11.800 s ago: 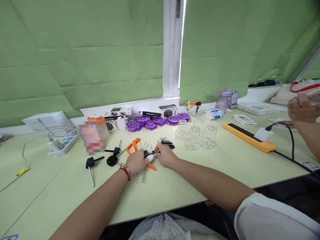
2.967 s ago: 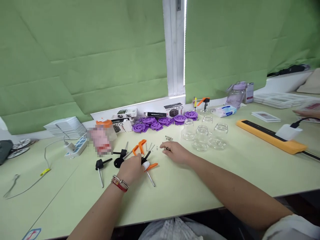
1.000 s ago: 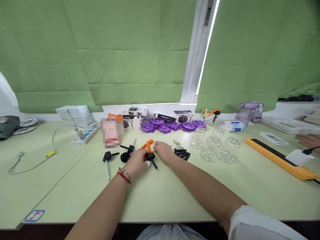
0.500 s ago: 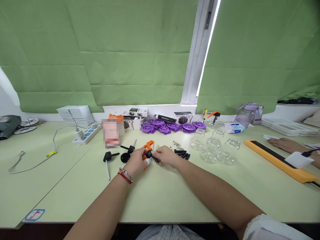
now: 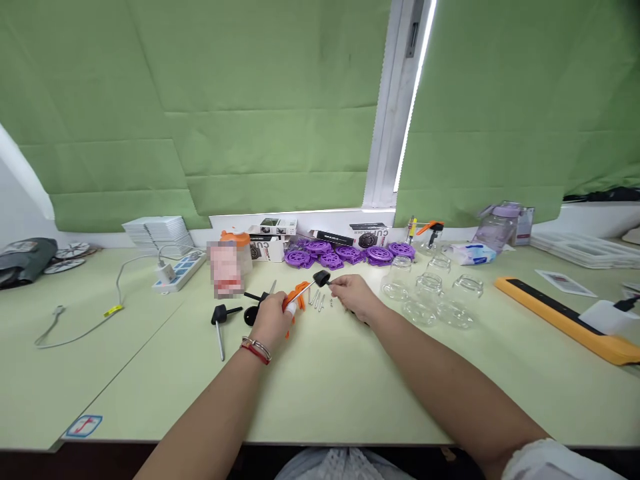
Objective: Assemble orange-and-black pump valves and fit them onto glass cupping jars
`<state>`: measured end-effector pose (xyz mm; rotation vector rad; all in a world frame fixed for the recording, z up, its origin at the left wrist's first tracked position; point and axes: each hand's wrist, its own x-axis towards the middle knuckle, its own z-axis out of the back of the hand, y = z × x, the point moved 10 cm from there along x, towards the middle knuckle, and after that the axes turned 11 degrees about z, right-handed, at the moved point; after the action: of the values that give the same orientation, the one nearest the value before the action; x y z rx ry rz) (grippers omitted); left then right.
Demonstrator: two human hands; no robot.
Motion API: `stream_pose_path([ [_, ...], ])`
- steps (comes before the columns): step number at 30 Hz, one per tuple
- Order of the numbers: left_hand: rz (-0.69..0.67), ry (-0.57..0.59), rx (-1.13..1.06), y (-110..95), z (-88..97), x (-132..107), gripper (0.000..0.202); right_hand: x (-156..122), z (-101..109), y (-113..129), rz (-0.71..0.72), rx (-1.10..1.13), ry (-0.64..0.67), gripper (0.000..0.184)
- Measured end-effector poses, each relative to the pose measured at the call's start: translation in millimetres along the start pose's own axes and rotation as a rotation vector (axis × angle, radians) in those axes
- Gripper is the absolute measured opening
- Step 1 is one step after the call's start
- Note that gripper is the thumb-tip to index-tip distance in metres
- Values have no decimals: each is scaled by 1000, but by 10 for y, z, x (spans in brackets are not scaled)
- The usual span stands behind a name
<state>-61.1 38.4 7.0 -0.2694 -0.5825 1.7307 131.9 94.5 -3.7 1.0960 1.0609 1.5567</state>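
Observation:
My left hand is closed around the lower end of a metal rod topped by a black head. An orange plastic piece shows beside those fingers; whether it is held too, I cannot tell. My right hand is pinched at the thin black side arm of the same head, its fingertips partly hidden. Left of my hands lies a similar black-headed rod piece, with another partly behind my left hand. Several metal pins and a small spring lie between the hands.
Purple wheel-shaped plastic parts lie along the back, near cardboard boxes. Clear glass jars stand to the right, before an orange power strip. A white power strip and cable are at left.
The black head has risen away from me and to the right, its rod now showing. My right hand has shifted right. Another person's hand at the far right has left view.

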Motion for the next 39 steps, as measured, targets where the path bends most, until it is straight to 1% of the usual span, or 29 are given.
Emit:
stream_pose_path([
  [2, 53, -30, 119, 21, -9, 56, 18, 9, 188, 23, 8, 21, -67, 16],
  [4, 90, -29, 227, 20, -66, 113, 21, -29, 312, 40, 10, 26, -83, 16],
  [6, 109, -8, 280, 10, -150, 162, 23, -98, 386, 40, 10, 7, -81, 16],
  [9, 118, 0, 293, -7, -227, 199, 23, -208, 404, 15, 14, -14, -52, 16],
  [11, 117, -13, 297, -24, -221, 191, 24, -261, 379, -19, 19, -5, -24, 15],
  [14, 90, -49, 352, -106, -140, 130, 26, -314, 334, -112, 4, 6, 11, 15],
  [17, 4, -103, 420, -296, -34, 9, 27, -344, 271, -187, 10, -28, 54, 15],
  [19, -88, -103, 391, -457, -25, -97, 29, -363, 211, -179, 50, -47, 81, 16],
  [20, -145, -82, 351, -541, -51, -155, 33, -377, 175, -165, 69, -44, 94, 16],
  [22, -247, -4, 256, -673, -152, -266, 46, -416, 78, -121, 103, -14, 133, 17],
  [24, -307, 92, 169, -739, -266, -349, 58, -471, -44, -54, 147, 24, 196, 18],
  [25, -323, 131, 131, -750, -302, -377, 60, -501, -101, -15, 174, 38, 230, 19],
  [27, -329, 166, 70, -729, -285, -402, 57, -559, -183, 33, 212, 46, 279, 21],
  [28, -317, 163, 46, -690, -223, -398, 53, -583, -206, 33, 215, 41, 295, 23],
  [30, -249, 109, 6, -528, 12, -357, 47, -614, -225, 6, 207, 13, 312, 27],
  [31, -186, 63, -18, -389, 180, -322, 46, -623, -229, -16, 203, -10, 321, 28],
  [32, -100, -25, -52, -203, 405, -281, 45, -629, -234, -39, 200, -39, 333, 28],
  [33, 14, -114, -73, 36, 634, -246, 46, -633, -242, -63, 199, -71, 347, 27],
  [34, 140, -233, -75, 309, 887, -231, 46, -636, -253, -84, 202, -105, 364, 26],
  [35, 268, -350, -49, 593, 1125, -239, 44, -640, -268, -103, 207, -139, 384, 25],
  [36, 406, -441, 3, 882, 1323, -260, 44, -643, -284, -115, 214, -168, 402, 24],
  [37, 520, -496, 57, 1141, 1467, -278, 46, -647, -298, -121, 223, -191, 415, 23],
  [38, 611, -512, 101, 1373, 1554, -282, 50, -650, -310, -123, 233, -210, 424, 23],
  [39, 701, -486, 131, 1596, 1578, -276, 52, -655, -321, -122, 240, -224, 431, 23],
])
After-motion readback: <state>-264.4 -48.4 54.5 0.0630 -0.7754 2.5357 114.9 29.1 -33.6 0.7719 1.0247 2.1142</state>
